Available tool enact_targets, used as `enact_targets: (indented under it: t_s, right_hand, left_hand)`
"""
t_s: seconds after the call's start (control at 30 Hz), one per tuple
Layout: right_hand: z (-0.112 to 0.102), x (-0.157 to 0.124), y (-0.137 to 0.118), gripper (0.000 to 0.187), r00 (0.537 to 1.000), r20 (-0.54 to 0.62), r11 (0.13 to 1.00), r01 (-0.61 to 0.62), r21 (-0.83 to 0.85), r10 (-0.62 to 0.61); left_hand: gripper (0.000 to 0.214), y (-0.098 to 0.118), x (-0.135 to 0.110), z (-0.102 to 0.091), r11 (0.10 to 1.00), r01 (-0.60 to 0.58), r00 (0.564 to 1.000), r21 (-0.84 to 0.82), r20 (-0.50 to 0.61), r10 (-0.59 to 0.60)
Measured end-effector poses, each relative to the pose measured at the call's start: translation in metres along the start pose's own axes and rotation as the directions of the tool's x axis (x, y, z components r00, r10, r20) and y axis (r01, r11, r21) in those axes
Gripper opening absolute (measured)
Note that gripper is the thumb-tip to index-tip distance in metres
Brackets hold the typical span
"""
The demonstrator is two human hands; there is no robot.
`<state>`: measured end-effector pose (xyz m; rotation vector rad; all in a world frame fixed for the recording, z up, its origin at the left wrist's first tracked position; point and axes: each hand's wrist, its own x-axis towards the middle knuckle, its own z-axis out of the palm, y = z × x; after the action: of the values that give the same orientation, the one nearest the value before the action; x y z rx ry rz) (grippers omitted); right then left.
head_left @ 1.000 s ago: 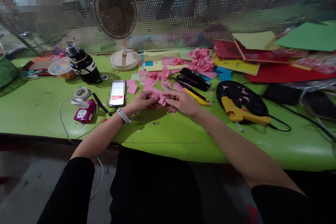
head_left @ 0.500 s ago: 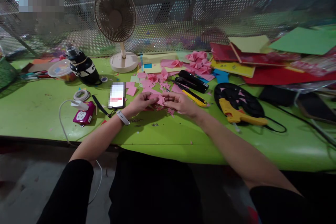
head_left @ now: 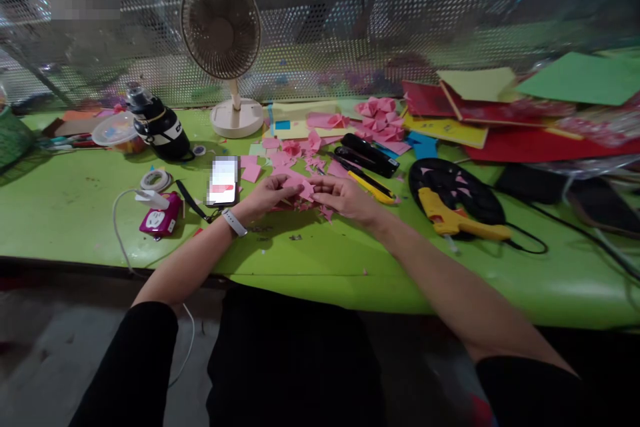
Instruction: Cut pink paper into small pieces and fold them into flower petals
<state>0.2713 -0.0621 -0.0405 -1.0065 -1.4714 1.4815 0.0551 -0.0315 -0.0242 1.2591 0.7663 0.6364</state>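
Observation:
Between my two hands is a small piece of pink paper (head_left: 301, 188), held just above the green table (head_left: 320, 257). My left hand (head_left: 270, 195) pinches its left side, thumb on top. The fingertips of my right hand (head_left: 345, 197) are closed on its right edge. Pink paper scraps (head_left: 326, 212) lie under and around the hands. Behind them are folded pink paper flowers (head_left: 377, 117), a black stapler (head_left: 367, 155) and a yellow utility knife (head_left: 373, 188). A lit phone (head_left: 223, 180) lies left of my left hand.
At the back stand a fan (head_left: 237, 117) and a black bottle (head_left: 163, 127). A purple charger block (head_left: 161, 215) with a white cable and a tape roll (head_left: 155, 180) sit left. To the right are a yellow glue gun (head_left: 453, 219) on a black tray and stacked coloured paper (head_left: 530, 140).
Both hands stay in nearly the same place on the pink paper, with at most a slight shift of the fingers. The whole view has moved very slightly.

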Motion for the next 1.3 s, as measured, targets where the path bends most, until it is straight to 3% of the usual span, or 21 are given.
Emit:
enact_targets:
  t_s: [0.53,0.77,1.03,1.17,1.3]
  right_hand:
    - [0.004,0.0,-0.001,0.039,1.0,-0.009,1.0,0.004,0.006,-0.004]
    - [0.008,0.0,-0.006,0.036,0.999,-0.038,0.999,-0.013,-0.032,0.012]
    - [0.011,-0.005,-0.014,0.04,0.997,0.056,0.995,-0.055,-0.081,0.06]
    - [0.008,-0.004,-0.014,0.049,0.995,0.045,0.995,-0.093,-0.031,0.094]
    - [0.008,-0.006,-0.018,0.046,0.988,0.076,0.99,-0.136,0.033,0.133]
  left_hand:
    - [0.022,0.001,-0.002,0.004,1.0,0.013,1.0,0.018,-0.002,-0.013]
    - [0.031,0.0,-0.001,0.005,1.0,0.008,1.0,0.021,0.017,-0.008]
    - [0.042,-0.005,-0.002,0.005,0.979,-0.063,0.995,0.195,0.09,0.047]
    - [0.044,0.0,-0.005,0.007,0.985,-0.09,0.989,0.146,0.13,0.071]
    - [0.04,0.006,-0.009,0.007,0.992,-0.095,0.97,0.084,0.23,0.074]
